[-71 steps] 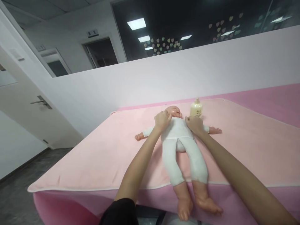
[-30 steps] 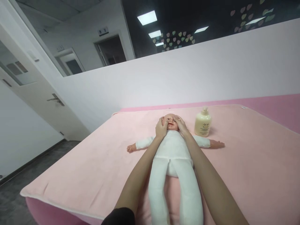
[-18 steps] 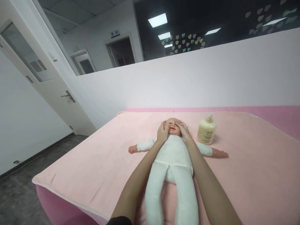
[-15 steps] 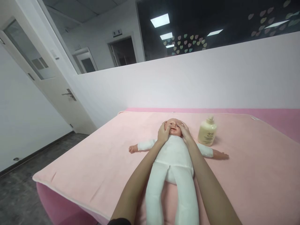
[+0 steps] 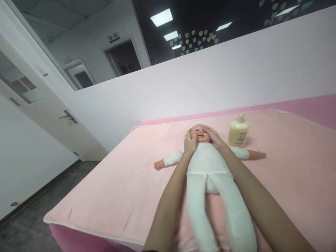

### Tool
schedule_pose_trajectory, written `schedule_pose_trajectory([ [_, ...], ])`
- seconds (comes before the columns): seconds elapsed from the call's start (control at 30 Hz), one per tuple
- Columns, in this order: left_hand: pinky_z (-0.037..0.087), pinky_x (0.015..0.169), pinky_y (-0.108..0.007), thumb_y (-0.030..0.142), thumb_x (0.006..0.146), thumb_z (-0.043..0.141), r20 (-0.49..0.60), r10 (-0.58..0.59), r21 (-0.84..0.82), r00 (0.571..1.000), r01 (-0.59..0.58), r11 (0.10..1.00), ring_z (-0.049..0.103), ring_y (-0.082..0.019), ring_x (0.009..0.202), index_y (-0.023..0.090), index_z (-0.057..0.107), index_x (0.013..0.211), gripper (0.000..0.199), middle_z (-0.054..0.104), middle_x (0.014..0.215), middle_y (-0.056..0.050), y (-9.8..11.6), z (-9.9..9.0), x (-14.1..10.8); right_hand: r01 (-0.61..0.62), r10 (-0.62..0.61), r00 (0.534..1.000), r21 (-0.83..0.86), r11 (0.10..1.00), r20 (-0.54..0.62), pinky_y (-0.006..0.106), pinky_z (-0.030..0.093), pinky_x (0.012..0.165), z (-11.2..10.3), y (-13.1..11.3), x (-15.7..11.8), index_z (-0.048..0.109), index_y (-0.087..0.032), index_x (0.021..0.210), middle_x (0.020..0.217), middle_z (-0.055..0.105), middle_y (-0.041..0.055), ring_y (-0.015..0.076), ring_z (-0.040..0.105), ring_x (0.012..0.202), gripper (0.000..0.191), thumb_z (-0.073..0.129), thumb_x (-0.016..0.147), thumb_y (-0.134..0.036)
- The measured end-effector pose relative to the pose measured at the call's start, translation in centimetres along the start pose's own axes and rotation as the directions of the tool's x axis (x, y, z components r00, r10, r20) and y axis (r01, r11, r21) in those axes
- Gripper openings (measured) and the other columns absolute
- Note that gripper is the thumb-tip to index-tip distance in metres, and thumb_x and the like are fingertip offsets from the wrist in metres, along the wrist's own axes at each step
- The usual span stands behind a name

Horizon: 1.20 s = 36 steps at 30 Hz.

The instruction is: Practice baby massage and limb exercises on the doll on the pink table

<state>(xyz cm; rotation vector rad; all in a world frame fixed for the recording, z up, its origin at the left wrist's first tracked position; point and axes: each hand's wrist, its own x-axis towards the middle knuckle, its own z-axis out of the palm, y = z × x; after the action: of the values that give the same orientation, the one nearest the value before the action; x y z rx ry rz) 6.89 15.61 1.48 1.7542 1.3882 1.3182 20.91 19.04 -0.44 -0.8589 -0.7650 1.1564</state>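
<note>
A baby doll (image 5: pixel 210 161) with a white cloth body lies face up, its arms spread to the sides and its legs toward me. My left hand (image 5: pixel 190 142) is cupped round the left side of the doll's head, thumb near the mouth. On the other side my right hand (image 5: pixel 213 137) curves against the head, its fingers over the cheek and near the eye. The doll's face shows between the two hands. Beyond its arm on the right stands a pale yellow pump bottle (image 5: pixel 238 132), upright and touched by neither hand.
A pink padded cover (image 5: pixel 118 168) lies under the doll, its near left corner hanging over the edge. Behind it rises a white wall (image 5: pixel 210 77) with a dark window above. At the left are a door (image 5: pixel 60 122) and grey floor.
The camera view has tilted and shifted, so the doll and bottle appear farther right and higher. My right fingers lie slightly farther across the doll's upper face; both hands remain on the head.
</note>
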Motion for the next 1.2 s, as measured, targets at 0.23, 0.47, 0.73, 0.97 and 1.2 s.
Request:
schedule_pose_trajectory([
  [0.23,0.032,0.112,-0.033,0.05,0.088,0.045,0.048,-0.014,-0.028,0.999,0.016,0.999,0.045,-0.022,0.132,0.014,0.043,0.138,0.061,0.048,0.143,-0.013,0.3,-0.3,-0.2,0.014,-0.014,1.0,0.004,1.0,-0.015,0.024,0.055,0.075,-0.1,0.0,-0.3,0.068,-0.021,0.093,0.092,0.07,-0.0002,0.0141,0.064,0.086,0.03,0.075,0.066,-0.031],
  [0.47,0.032,0.112,-0.032,0.051,0.088,0.046,0.058,0.035,-0.008,0.998,-0.034,0.999,0.044,-0.022,0.133,0.015,0.043,0.14,0.063,0.047,0.144,-0.013,-0.1,0.1,0.0,-0.039,0.034,0.993,-0.046,0.998,-0.114,0.023,0.054,0.065,-0.2,-1.3,-2.4,0.068,-0.022,0.096,0.095,0.071,-0.0009,0.0139,0.065,0.081,0.027,0.071,0.071,-0.032],
  [0.73,0.03,0.113,-0.032,0.054,0.087,0.046,0.063,0.07,-0.021,0.996,-0.068,0.997,0.042,-0.022,0.135,0.015,0.042,0.141,0.067,0.046,0.145,-0.013,-0.3,0.0,-0.1,-0.029,0.023,0.991,-0.045,0.999,-0.132,0.021,0.051,0.06,-0.1,-1.6,-2.8,0.068,-0.021,0.093,0.092,0.071,-0.0002,0.0133,0.064,0.075,0.024,0.07,0.071,-0.032],
  [0.97,0.031,0.112,-0.03,0.06,0.086,0.045,0.064,0.052,0.001,0.997,-0.052,0.999,0.043,-0.022,0.135,0.014,0.042,0.142,0.073,0.045,0.146,-0.012,-0.2,-0.5,-0.8,-0.081,0.077,0.988,-0.027,0.996,-0.137,0.025,0.053,0.061,-0.5,-2.0,-3.5,0.066,-0.018,0.084,0.08,0.069,0.0021,0.0144,0.063,0.069,0.018,0.07,0.073,-0.032],
  [1.2,0.029,0.114,-0.035,0.054,0.089,0.043,0.065,0.072,0.026,0.995,-0.074,0.997,0.039,-0.023,0.137,0.014,0.041,0.142,0.067,0.043,0.147,-0.013,-0.5,-0.7,-0.9,0.001,-0.022,0.991,-0.156,0.988,-0.133,0.032,0.055,0.078,-0.9,-1.2,-2.9,0.066,-0.021,0.098,0.103,0.068,0.0046,0.0191,0.065,0.091,0.026,0.063,0.076,-0.035],
])
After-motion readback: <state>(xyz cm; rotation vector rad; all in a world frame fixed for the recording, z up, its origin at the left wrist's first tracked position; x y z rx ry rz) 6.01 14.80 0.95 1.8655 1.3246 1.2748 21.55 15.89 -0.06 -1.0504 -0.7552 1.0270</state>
